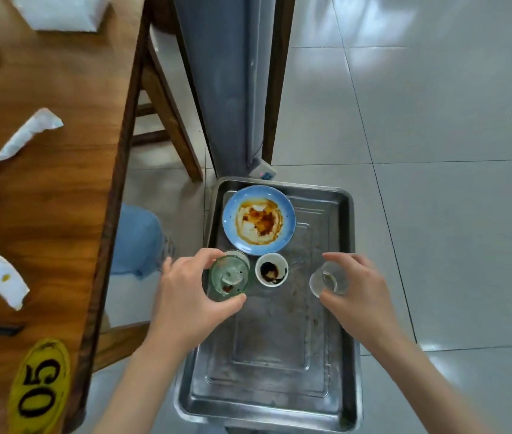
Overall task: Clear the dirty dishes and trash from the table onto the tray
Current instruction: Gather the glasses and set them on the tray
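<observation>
Left hand pinches greenish glass by rim, right hand pinches clear glass, both over steel tray; probably fragile, slippery, rim grip best.

Silver tray; blue plate smeared orange-brown; white cup with dark brown residue. Greenish glass, clear glass. Brown wood-grain table, white wrappers, yellow tag with black 05.
</observation>
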Demonstrator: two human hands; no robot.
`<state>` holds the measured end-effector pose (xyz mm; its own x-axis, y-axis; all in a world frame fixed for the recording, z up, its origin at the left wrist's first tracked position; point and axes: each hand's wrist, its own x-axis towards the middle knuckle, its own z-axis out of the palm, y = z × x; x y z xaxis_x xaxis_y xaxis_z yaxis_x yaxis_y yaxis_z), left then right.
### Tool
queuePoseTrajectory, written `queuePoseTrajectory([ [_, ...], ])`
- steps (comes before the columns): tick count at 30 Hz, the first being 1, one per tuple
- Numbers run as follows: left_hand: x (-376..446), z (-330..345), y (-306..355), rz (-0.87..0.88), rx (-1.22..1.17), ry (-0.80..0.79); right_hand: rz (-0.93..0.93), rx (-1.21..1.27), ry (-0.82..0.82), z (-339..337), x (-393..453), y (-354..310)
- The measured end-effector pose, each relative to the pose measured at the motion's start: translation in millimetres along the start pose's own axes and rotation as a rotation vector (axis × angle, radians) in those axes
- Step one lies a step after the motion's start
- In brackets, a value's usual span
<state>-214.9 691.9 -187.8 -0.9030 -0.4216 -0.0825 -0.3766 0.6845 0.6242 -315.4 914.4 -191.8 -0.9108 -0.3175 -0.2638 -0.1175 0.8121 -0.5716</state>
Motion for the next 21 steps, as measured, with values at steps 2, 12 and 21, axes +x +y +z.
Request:
queuePoseTrajectory([
  [2,-9.8,4.5,-11.8,-0.016,-0.006,-0.015,0.005,-0.005,-0.004,13.5,-6.1,4.5],
  [12,-43.0,43.2,-73.6,0.013,-0.004,-0.034,0.046,0.026,-0.009,97.2,-29.0,13.3],
  [21,-31.7,84.6,-106.6,0.015,0.002,-0.037,0.051,0.093,0.066,151.2,-24.0,18.5],
])
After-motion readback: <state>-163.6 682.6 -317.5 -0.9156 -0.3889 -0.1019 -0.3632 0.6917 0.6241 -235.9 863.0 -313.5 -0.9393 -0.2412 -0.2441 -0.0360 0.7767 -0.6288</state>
